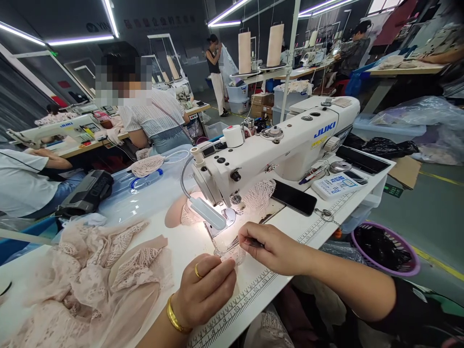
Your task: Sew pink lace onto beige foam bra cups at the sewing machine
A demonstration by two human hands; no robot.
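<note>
My left hand [208,290], with a gold ring and a gold bangle, pinches the edge of a small pale lace piece [237,255] in front of the sewing machine [279,140]. Opposite it, my right hand [271,246] is closed around a small dark tool [253,243], mostly hidden by the fingers, so its kind does not show. Both hands are just on the near side of the lit needle area. A grey lamp head [208,212] shines there. Beige lace fabric [259,195] lies under the machine arm, and a pink cup-shaped piece [176,211] is left of the needle.
Crumpled beige lace garments [90,275] cover the table's left side. A black phone [294,197] and a white box [333,186] lie right of the machine. A printed ruler [232,309] runs along the front edge. A purple basket [411,256] stands below right; co-workers sit beyond.
</note>
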